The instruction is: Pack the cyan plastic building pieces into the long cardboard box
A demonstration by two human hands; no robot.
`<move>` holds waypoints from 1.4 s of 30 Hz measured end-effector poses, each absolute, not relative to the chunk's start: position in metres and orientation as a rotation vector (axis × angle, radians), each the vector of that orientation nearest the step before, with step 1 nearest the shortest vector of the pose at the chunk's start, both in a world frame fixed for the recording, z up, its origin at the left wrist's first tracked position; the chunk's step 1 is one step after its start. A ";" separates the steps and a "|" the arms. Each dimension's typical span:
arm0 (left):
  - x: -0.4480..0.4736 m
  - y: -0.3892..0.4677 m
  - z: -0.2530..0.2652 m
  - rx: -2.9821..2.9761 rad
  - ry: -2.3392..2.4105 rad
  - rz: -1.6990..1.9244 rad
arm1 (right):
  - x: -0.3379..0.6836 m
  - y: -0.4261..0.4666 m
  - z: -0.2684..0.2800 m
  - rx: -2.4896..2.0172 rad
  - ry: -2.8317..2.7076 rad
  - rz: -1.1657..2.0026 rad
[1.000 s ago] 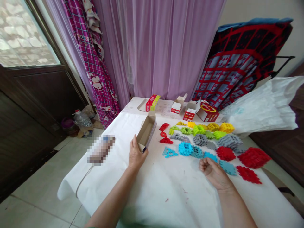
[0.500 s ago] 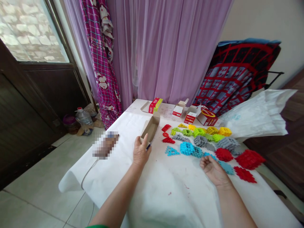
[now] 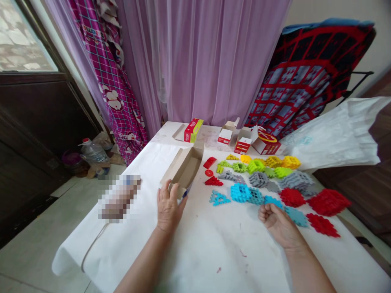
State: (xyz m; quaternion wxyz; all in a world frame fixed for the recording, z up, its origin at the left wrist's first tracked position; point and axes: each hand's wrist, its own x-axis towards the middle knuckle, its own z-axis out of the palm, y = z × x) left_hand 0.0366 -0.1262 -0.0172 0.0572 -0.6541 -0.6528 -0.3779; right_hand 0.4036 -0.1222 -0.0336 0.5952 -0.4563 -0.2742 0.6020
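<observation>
An open cardboard box [image 3: 190, 169] lies on the white-covered table, its brown inside facing up and a long flap [image 3: 174, 166] spread to its left. My left hand [image 3: 168, 207] is at the near end of the box, with fingers stretched and apart, touching the flap and near edge. On the right, my right hand [image 3: 279, 226] is curled into a loose fist with nothing visible in it. Just behind it are flat blue plastic pieces [image 3: 295, 216]. A blue building-block cube [image 3: 240, 192] and a blue triangular piece [image 3: 219, 198] sit farther left.
Red [image 3: 328, 203], grey [image 3: 259, 179], green [image 3: 255, 166] and yellow block pieces [image 3: 291, 162] fill the table's right side. Small cartons [image 3: 243, 147] stand at the back, beside a white sack [image 3: 332, 140]. A blurred-out object with a cord [image 3: 91, 244] lies near the left edge.
The box's left flap has spread outward, and my left hand has shifted left and loosened around its near end. My right hand stays curled in place. The whole view has shifted slightly.
</observation>
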 end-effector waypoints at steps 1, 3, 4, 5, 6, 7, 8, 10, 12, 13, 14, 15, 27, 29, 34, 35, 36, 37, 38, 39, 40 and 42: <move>0.035 -0.128 -0.016 -2.010 -1.950 -1.150 | 0.403 -0.123 -0.033 -1.070 -0.640 1.399; 0.031 -0.129 -0.015 -2.089 -1.913 -1.158 | 0.400 -0.126 -0.029 -1.086 -0.631 1.398; 0.030 -0.128 -0.014 -2.091 -1.918 -1.161 | 0.398 -0.127 -0.027 -1.091 -0.624 1.391; 0.030 -0.126 -0.014 -2.081 -1.939 -1.165 | 0.396 -0.128 -0.025 -1.095 -0.618 1.382; 0.030 -0.124 -0.014 -2.062 -1.954 -1.169 | 0.394 -0.129 -0.024 -1.097 -0.615 1.371; 0.031 -0.121 -0.014 -2.043 -1.966 -1.176 | 0.392 -0.130 -0.023 -1.099 -0.613 1.358; 0.032 -0.119 -0.013 -2.029 -1.975 -1.185 | 0.390 -0.130 -0.022 -1.100 -0.611 1.345; 0.035 -0.114 -0.012 -2.016 -1.975 -1.207 | 0.388 -0.132 -0.021 -1.099 -0.605 1.327; 0.039 -0.111 -0.010 -2.007 -1.971 -1.230 | 0.388 -0.133 -0.020 -1.095 -0.606 1.325; 0.040 -0.110 -0.009 -1.999 -1.973 -1.239 | 0.387 -0.133 -0.020 -1.091 -0.609 1.329; 0.041 -0.109 -0.008 -1.988 -1.977 -1.246 | 0.387 -0.133 -0.021 -1.086 -0.616 1.333; 0.041 -0.109 -0.007 -1.974 -1.985 -1.251 | 0.387 -0.134 -0.021 -1.081 -0.624 1.334; 0.020 -0.113 -0.012 -1.886 -1.886 -1.325 | 0.384 -0.110 0.045 -1.414 -1.619 0.917; 0.018 -0.114 -0.013 -1.901 -1.876 -1.346 | 0.381 -0.095 0.063 -1.533 -1.957 0.737; 0.015 -0.111 -0.015 -1.936 -1.858 -1.377 | 0.373 -0.066 0.072 -1.658 -2.455 0.548; 0.015 -0.111 -0.015 -1.941 -1.847 -1.379 | 0.372 -0.064 0.070 -1.651 -2.499 0.534; 0.014 -0.111 -0.016 -1.946 -1.836 -1.382 | 0.370 -0.062 0.069 -1.645 -2.528 0.520; 0.014 -0.110 -0.016 -1.952 -1.828 -1.385 | 0.368 -0.062 0.067 -1.644 -2.545 0.509; 0.014 -0.110 -0.017 -1.957 -1.822 -1.388 | 0.367 -0.061 0.066 -1.648 -2.555 0.499; 0.014 -0.110 -0.017 -1.961 -1.817 -1.391 | 0.366 -0.061 0.066 -1.655 -2.560 0.490; 0.014 -0.110 -0.017 -1.963 -1.815 -1.393 | 0.365 -0.062 0.065 -1.662 -2.563 0.481; 0.014 -0.110 -0.017 -1.971 -1.813 -1.394 | 0.363 -0.062 0.066 -1.670 -2.569 0.462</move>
